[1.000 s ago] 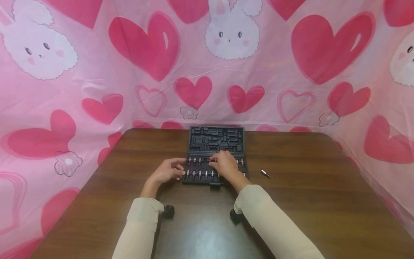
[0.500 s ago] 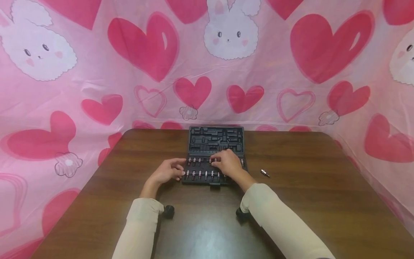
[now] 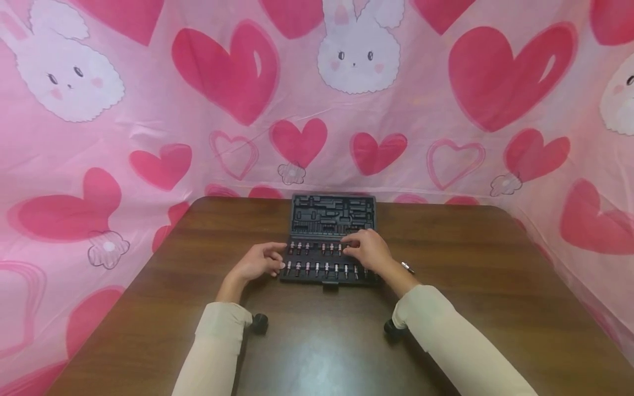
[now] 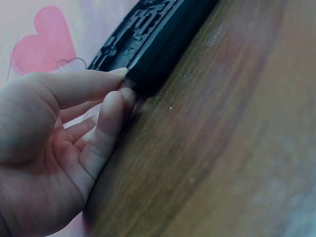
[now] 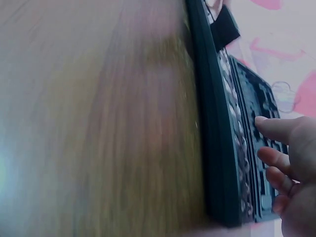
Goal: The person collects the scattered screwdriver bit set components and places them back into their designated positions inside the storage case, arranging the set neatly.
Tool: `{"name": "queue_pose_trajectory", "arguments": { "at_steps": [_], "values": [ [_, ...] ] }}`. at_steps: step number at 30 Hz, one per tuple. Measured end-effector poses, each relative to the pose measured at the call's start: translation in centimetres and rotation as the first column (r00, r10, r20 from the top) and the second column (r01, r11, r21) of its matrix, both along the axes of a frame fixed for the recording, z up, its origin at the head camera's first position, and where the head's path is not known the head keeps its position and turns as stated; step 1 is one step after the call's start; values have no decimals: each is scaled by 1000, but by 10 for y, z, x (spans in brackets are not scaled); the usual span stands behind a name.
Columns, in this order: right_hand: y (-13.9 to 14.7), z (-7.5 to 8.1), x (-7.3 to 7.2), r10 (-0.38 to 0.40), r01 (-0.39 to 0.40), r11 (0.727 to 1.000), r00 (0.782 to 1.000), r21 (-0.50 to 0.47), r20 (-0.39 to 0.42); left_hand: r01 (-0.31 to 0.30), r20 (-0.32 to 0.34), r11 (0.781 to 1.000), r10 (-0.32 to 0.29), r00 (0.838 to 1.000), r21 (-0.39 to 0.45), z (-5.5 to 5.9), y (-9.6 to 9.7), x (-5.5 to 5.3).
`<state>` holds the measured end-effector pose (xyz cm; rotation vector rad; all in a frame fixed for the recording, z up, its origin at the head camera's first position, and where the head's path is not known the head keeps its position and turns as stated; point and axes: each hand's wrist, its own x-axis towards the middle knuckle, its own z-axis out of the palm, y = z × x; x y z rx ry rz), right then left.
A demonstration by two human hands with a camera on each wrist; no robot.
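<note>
A black tool case [image 3: 330,285] lies open on the table, with two rows of silver bit sockets [image 3: 327,269] in its base. The back row has a gap left of its middle. My left hand [image 3: 257,261] touches the case's left side; in the left wrist view its thumb meets the case [image 4: 153,69] at a corner. Over the right part of the back row hovers my right hand [image 3: 371,253], fingers spread and loosely bent with nothing visible between them. It covers some sockets. One loose bit socket [image 3: 408,268] lies right of the case, partly behind my right wrist.
The raised lid [image 3: 334,212] shows moulded recesses, its back close to the table's far edge. Brown wooden table [image 3: 470,308] surrounds the case. A pink heart-patterned cloth [image 3: 421,110] hangs behind and at both sides.
My right hand has moved right along the back row, uncovering sockets in the middle of both rows. The left hand stays at the case's side. The view has shifted slightly.
</note>
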<state>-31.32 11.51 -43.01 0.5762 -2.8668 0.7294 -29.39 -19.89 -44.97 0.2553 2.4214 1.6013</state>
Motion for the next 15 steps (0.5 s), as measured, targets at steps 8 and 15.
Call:
{"name": "queue_pose_trajectory", "arguments": {
  "at_steps": [8, 15],
  "values": [
    [27, 1, 4, 5, -5, 999, 1000, -31, 2, 0, 1, 1000, 0, 1000, 15, 1, 0, 1],
    [45, -3, 12, 23, -25, 998, 999, -56, -28, 6, -4, 1000, -6, 1000, 9, -3, -1, -1]
  ]
}}
